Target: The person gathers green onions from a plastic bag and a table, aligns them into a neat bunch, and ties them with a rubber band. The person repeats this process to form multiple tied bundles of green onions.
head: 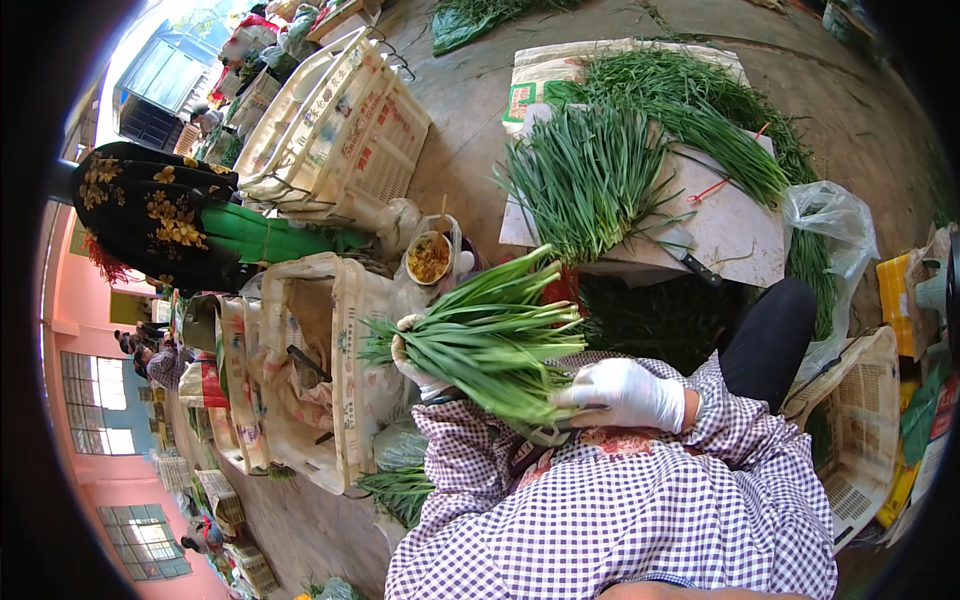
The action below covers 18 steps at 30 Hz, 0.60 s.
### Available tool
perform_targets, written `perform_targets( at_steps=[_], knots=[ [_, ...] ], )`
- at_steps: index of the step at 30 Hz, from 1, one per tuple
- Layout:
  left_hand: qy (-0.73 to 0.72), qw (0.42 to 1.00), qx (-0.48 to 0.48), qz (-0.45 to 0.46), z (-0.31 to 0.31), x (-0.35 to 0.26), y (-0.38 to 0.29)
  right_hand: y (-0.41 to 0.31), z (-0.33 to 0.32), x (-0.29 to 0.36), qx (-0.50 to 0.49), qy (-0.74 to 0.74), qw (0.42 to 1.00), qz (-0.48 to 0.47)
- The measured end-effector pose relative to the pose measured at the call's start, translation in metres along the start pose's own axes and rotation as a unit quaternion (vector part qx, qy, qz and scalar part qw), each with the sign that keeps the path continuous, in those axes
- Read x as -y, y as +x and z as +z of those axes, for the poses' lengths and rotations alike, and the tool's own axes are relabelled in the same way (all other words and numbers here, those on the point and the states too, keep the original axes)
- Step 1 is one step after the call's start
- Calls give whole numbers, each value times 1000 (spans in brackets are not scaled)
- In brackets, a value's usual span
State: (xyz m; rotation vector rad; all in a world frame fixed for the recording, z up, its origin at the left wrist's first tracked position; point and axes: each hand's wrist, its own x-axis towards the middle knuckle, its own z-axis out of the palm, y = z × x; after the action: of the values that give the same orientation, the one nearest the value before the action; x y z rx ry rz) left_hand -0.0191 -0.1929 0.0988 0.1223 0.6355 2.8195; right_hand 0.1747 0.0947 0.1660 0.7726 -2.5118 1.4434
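Observation:
My left hand [409, 364], in a pale glove, is wrapped around a bunch of green chive-like leaves [487, 330] near its leafy end. The bunch is held above my lap, its pale cut ends fanning to the right. My right hand [630, 394], in a white glove, is at the lower right edge of the bunch; its fingertips are blurred against the leaves. Beyond, a white board [731, 217] bears a large flat pile of the same greens [592, 176]. A knife with a black handle [701, 268] lies at the board's near edge.
More greens [682, 82] lie on a woven sack [525, 71] behind the board. On the left are plastic crates [337, 375] and a bowl of food [429, 257]. A clear plastic bag [832, 225] and another crate [855, 435] are at right. Other people [169, 367] are far left.

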Motion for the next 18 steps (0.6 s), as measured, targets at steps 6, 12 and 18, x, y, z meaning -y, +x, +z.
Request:
perform_targets(
  at_steps=[6,12,18],
  knots=[
    [-34,999,17,5,-11,-2,8,-14,-12,-27,-17,-45,996,81],
    [-79,996,12,-25,-12,0,7,-9,-36,-18,-219,100,945,222],
    [-94,994,31,-45,-10,-2,7,14,-32,-21,-226,241,898,290]
  ],
)
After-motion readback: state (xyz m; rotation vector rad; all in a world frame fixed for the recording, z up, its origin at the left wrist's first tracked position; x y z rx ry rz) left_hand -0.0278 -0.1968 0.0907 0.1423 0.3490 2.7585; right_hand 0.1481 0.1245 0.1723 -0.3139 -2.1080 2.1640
